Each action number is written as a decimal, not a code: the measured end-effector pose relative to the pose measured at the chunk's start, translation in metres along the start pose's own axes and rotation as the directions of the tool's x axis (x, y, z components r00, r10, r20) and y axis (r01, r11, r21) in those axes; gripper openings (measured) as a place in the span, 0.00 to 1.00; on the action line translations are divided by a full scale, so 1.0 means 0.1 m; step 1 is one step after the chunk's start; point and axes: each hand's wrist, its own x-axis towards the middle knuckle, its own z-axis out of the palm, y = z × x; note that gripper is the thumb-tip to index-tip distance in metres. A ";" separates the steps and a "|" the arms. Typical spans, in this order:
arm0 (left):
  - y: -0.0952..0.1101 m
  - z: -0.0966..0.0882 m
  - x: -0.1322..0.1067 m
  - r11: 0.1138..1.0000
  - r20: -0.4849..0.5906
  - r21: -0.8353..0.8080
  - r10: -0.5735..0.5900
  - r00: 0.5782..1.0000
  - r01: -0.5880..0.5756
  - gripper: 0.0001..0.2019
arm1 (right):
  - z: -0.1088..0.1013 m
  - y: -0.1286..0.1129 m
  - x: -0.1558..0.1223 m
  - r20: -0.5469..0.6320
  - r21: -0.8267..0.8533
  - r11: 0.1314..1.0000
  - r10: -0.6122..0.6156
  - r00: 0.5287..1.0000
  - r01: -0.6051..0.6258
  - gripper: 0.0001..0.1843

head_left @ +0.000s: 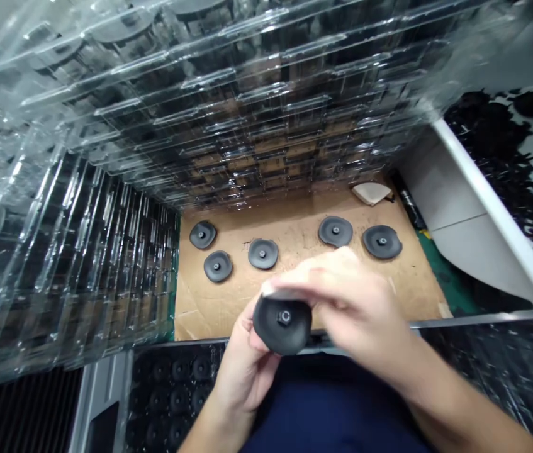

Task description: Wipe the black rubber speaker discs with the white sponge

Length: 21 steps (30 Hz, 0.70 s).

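My left hand (247, 362) grips a black cupped disc (278, 336) by its left and lower rim, a small metal stud showing at the disc's centre. Across the disc's upper edge reaches my right hand (360, 302), slightly blurred, with its fingers curled. A small white bit shows at its fingertips against the rim; what it is I cannot make out. Beyond my hands, several similar discs lie stud up on the cardboard sheet (190, 299), among them one disc (263, 253) near the middle and another disc (382, 242) at the right.
Tall stacks of clear plastic trays (266, 82) rise behind and at the left (82, 251). A white-edged bin wall (497, 201) stands at right, with black scraps (497, 132) beyond. A white wedge-shaped piece (370, 192) and a black tube (408, 200) lie at the back right. Black trays (172, 390) flank my lap.
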 end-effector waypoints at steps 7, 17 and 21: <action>0.12 -0.03 -0.04 0.988 0.068 -0.155 0.014 0.998 -0.004 0.24 | 0.26 0.65 -0.58 0.118 -0.052 0.961 0.276 0.954 -0.272 0.11; 0.03 0.03 0.00 0.997 0.083 -0.079 0.032 0.996 -0.026 0.24 | -0.07 -0.13 -0.10 -0.114 0.013 0.988 0.157 0.981 -0.156 0.13; 0.01 0.00 0.02 0.996 0.070 -0.087 0.028 0.997 -0.022 0.24 | -0.01 -0.35 0.01 0.212 0.081 0.995 0.048 0.976 -0.066 0.13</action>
